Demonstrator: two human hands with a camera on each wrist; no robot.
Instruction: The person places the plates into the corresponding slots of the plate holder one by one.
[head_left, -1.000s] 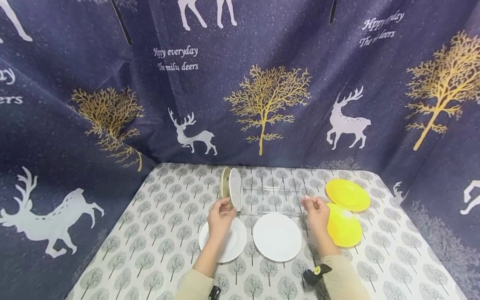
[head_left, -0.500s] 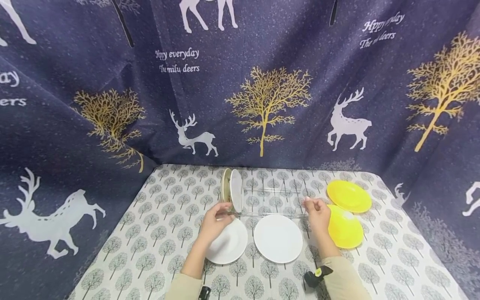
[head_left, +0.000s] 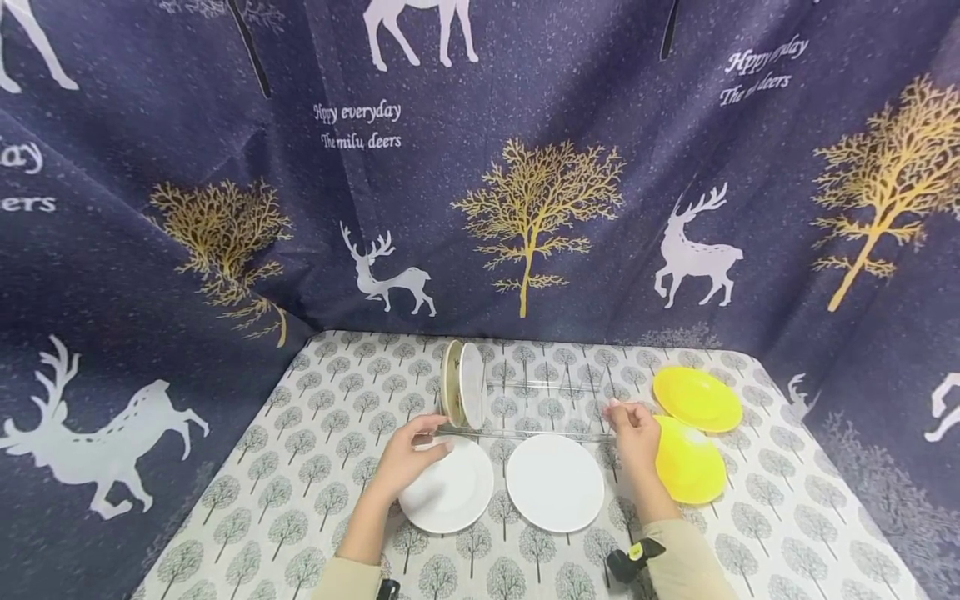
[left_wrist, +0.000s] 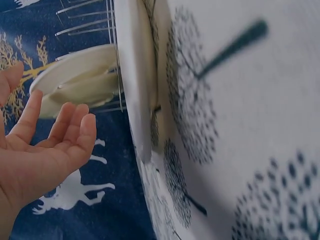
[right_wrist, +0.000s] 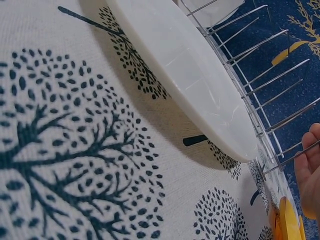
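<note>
A wire dish rack [head_left: 547,385] stands across the table. Two plates, a beige one [head_left: 450,383] and a white one [head_left: 472,387], are upright side by side at its left end. My left hand [head_left: 408,460] is just in front of them, over the edge of a flat white plate [head_left: 452,496]. In the left wrist view its fingers [left_wrist: 65,127] are spread and hold nothing. At the rack's right end, my right hand [head_left: 637,433] pinches a wire prong between thumb and fingers, as the right wrist view also shows.
Another white plate [head_left: 555,483] lies flat in front of the rack's middle. Two yellow plates [head_left: 697,400] lie at the right, the nearer one [head_left: 690,462] beside my right hand. A dark blue cloth [head_left: 562,233] printed with deer hangs behind the table.
My left hand has let go of the upright plates and drawn back to the left and toward me, its fingers opening. The right hand has stayed at the rack's end.
</note>
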